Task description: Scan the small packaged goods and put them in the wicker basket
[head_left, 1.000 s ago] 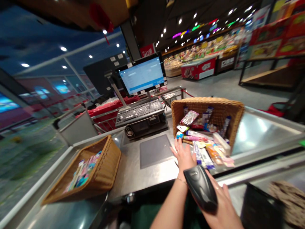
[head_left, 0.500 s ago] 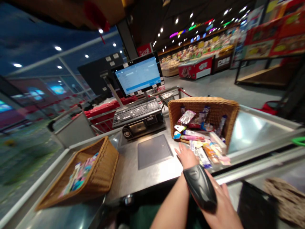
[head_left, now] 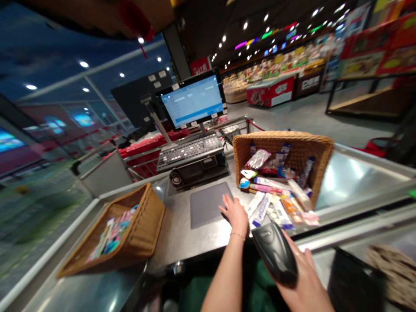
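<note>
My left hand (head_left: 235, 214) lies open on the steel counter at the edge of a grey scanner pad (head_left: 208, 203), with a pile of long snack packets (head_left: 269, 210) just to its right. My right hand (head_left: 302, 273) grips a black handheld barcode scanner (head_left: 274, 255) at the bottom right of the view. A tilted wicker basket (head_left: 282, 141) stands behind the pile, holding more packets and tubes. A second wicker basket (head_left: 152, 212) to the left holds upright, colourful packs.
Behind the pad stand a checkout monitor (head_left: 191, 99) and a keyboard (head_left: 190, 151), with a red-lined trolley (head_left: 143, 162) beyond them. A dark bag (head_left: 352, 277) sits low at the right. Store aisles, freezers and shelving lie in the distance.
My left hand has moved left, away from the packets and onto the pad's edge. The front packets now lie differently. My right hand still holds the scanner.
</note>
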### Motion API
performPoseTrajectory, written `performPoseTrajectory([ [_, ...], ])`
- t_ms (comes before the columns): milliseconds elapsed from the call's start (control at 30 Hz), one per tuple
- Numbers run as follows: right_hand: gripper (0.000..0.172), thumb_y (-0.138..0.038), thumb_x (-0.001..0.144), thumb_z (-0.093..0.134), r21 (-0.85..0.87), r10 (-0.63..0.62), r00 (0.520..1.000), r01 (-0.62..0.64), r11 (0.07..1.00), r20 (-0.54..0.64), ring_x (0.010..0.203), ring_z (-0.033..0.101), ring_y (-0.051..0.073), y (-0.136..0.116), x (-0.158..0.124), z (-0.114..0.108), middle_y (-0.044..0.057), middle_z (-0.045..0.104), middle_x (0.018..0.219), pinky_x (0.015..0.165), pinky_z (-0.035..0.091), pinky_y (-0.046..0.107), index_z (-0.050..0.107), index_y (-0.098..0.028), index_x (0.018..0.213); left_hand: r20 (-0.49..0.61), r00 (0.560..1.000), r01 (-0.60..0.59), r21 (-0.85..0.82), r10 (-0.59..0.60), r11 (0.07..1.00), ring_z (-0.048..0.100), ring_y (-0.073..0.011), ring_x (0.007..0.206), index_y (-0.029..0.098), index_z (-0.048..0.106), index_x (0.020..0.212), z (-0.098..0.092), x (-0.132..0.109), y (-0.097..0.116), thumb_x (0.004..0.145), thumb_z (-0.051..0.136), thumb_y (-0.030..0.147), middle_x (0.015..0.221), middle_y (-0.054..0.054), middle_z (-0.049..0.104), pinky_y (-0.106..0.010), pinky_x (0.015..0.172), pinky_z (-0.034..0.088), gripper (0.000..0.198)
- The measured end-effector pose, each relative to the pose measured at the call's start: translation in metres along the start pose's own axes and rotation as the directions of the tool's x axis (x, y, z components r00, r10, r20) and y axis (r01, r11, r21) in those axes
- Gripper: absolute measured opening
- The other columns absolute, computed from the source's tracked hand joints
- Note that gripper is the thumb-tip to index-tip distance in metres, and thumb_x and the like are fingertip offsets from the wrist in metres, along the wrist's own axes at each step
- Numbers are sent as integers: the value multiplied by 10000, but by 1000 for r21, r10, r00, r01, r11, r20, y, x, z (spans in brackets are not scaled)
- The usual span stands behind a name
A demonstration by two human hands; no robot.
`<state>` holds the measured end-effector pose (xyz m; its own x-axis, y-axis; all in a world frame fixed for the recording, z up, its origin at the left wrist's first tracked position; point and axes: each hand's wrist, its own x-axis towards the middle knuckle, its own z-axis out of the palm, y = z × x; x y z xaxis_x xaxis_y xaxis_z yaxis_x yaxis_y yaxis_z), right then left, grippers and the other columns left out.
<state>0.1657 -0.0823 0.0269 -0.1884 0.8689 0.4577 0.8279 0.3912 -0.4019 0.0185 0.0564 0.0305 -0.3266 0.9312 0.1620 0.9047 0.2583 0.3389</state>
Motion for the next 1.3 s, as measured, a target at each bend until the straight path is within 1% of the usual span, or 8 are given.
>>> performPoseTrajectory([
  [200, 486, -356, 904, 469, -56, -58, 997, 55, 997, -59, 1217, 598, 353, -3, 5, 2, 158, 646, 1297, 885, 542, 633, 389, -211, 1361, 171, 985, -38, 34, 32, 999, 222, -342, 1475, 199, 681, 1078, -4, -11, -9, 715, 711, 405, 1534, -176, 382, -661, 1123, 220, 419],
  [433, 480, -402, 906, 446, -100, -121, 987, 110, 989, -109, 1139, 649, 359, -8, 8, -4, 164, 686, 1228, 815, 576, 612, 383, -209, 1341, 199, 977, -88, 75, 71, 993, 215, -319, 1481, 170, 691, 1070, 1, -11, -1, 774, 605, 314, 1526, -165, 404, -628, 1157, 201, 340],
  [567, 487, -404, 902, 456, -117, -130, 985, 117, 986, -110, 1142, 648, 359, -8, 8, -6, 163, 685, 1230, 814, 579, 603, 383, -203, 1340, 118, 987, -114, 58, 107, 992, 241, -337, 1472, 151, 695, 1028, -2, -12, -8, 743, 602, 268, 1520, -187, 406, -651, 1144, 214, 322],
  [700, 489, -376, 896, 471, -109, -141, 986, 131, 985, -93, 1172, 631, 354, -9, 9, -5, 161, 677, 1245, 871, 561, 581, 392, -186, 1340, -9, 981, -194, 51, 194, 980, 246, -350, 1470, 143, 690, 936, -1, -15, -26, 718, 607, 223, 1529, -202, 386, -675, 1136, 211, 247],
  [833, 497, -370, 896, 474, -94, -125, 989, 118, 989, -80, 1186, 624, 343, -10, 8, -1, 158, 670, 1259, 879, 560, 573, 389, -182, 1348, -120, 949, -285, 77, 292, 956, 243, -354, 1471, 158, 661, 880, -3, -16, -44, 712, 610, 189, 1548, -189, 359, -692, 1131, 204, 178],
  [1000, 520, -352, 891, 484, -65, -114, 992, 110, 992, -51, 1230, 594, 327, -11, 8, 4, 141, 646, 1304, 864, 567, 587, 372, -193, 1373, -216, 889, -386, 118, 403, 915, 277, -357, 1458, 169, 632, 866, -17, -14, -58, 737, 616, 210, 1550, -188, 354, -703, 1122, 208, 136],
  [1167, 495, -323, 885, 491, -40, -129, 991, 127, 991, -46, 1248, 580, 325, -13, 9, 9, 147, 639, 1313, 892, 548, 599, 425, -181, 1354, -297, 854, -398, 154, 427, 904, 304, -367, 1444, 186, 630, 881, -30, -13, -65, 766, 628, 291, 1539, -193, 372, -714, 1110, 214, 156],
  [1300, 461, -321, 892, 487, -17, -90, 996, 90, 996, 20, 1273, 561, 312, -17, 6, 12, 105, 623, 1343, 934, 517, 623, 486, -209, 1339, -324, 847, -390, 162, 422, 906, 300, -366, 1446, 191, 634, 881, -35, -11, -70, 766, 636, 307, 1538, -185, 379, -714, 1113, 210, 163],
])
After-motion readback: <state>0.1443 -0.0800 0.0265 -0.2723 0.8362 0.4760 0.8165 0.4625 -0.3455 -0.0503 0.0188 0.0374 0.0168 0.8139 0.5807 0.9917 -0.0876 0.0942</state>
